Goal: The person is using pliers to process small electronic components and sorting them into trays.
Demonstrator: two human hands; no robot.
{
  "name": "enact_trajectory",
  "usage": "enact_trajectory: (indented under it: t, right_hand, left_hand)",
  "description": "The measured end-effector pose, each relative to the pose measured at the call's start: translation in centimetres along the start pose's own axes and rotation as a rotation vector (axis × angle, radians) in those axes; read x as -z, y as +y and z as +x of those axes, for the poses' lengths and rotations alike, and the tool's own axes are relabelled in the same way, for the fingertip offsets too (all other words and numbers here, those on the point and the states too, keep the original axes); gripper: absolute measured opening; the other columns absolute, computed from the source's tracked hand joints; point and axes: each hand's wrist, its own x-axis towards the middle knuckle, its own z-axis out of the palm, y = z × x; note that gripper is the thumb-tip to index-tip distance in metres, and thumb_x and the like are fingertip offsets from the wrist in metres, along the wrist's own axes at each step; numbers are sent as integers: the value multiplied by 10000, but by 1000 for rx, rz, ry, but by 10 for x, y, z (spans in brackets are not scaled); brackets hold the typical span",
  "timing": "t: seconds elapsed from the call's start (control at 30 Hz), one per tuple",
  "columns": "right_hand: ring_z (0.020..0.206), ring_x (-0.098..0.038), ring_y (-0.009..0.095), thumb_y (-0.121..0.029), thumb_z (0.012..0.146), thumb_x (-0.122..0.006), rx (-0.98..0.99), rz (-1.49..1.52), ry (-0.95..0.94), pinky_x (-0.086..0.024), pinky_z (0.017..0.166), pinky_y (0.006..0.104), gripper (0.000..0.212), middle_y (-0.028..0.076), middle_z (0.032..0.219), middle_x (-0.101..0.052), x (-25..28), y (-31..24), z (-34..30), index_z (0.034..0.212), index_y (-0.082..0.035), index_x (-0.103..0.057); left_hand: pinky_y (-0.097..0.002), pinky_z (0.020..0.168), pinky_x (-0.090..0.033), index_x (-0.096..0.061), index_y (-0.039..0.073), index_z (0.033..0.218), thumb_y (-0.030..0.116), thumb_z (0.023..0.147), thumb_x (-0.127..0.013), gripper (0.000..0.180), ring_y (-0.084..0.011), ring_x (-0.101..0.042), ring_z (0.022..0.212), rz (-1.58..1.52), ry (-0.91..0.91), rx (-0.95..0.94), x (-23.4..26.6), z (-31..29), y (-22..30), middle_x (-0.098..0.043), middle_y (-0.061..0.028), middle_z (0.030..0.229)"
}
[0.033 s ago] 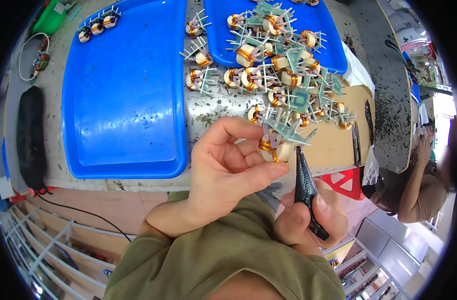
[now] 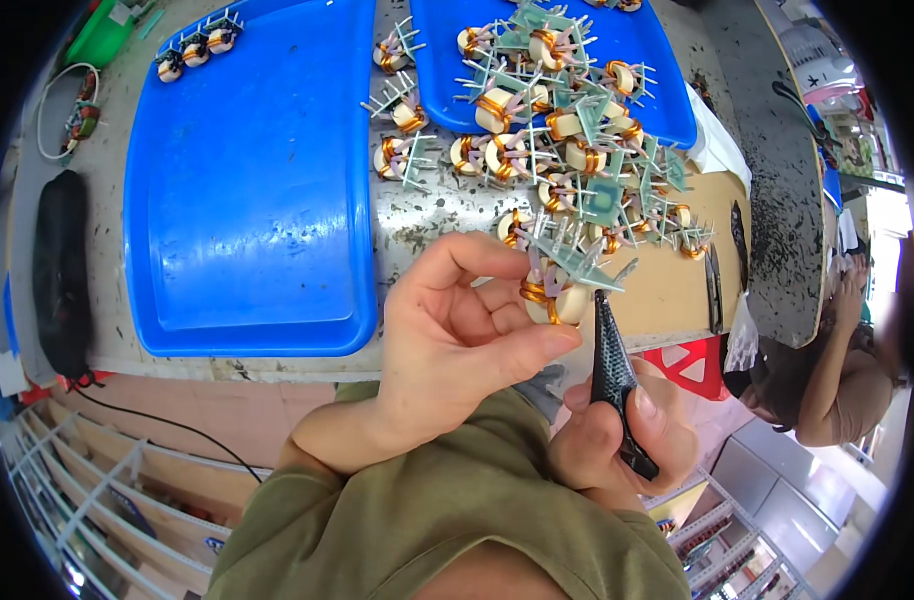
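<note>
Item, one wire-wound coil [image 2: 565,298], near the middle, before the far-right heap of like coils [image 2: 587,155]: the left hand [image 2: 467,335] is pinching it between thumb and fingers from the left, seemingly leaving its green board [image 2: 575,266] exposed to the black tapered tool [image 2: 613,370], which the right hand [image 2: 627,430] is grasping in curled fingers, tip pointing far, contact unclear. The piece is showing a cream ring core, copper-orange and lilac windings, a tilted board and silvery pins jutting out.

Close, downward-facing, head-worn fisheye view
</note>
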Motion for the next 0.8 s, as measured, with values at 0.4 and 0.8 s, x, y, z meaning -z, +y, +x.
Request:
enact_trajectory:
  t: [0.4,0.8]
  right_hand:
    - [447,-505,190,30,578,-716,-2,14,-11,-404,379,255,425,88,611,-525,-3,0,4,943,-10,-502]
    - [456,-518,196,50,615,-676,-3,-40,-3,-415,388,265,379,94,636,-539,-2,-1,0,944,-10,-497]
  left_hand:
    - [-314,766,-490,-405,-34,982,-164,660,-580,389,-200,-527,929,12,-56,-27,4,-3,-1,-440,-103,974]
    - [-316,756,-503,-421,-56,969,-164,641,-597,388,-198,-527,908,127,-42,-145,3,-3,-3,-417,-113,955]
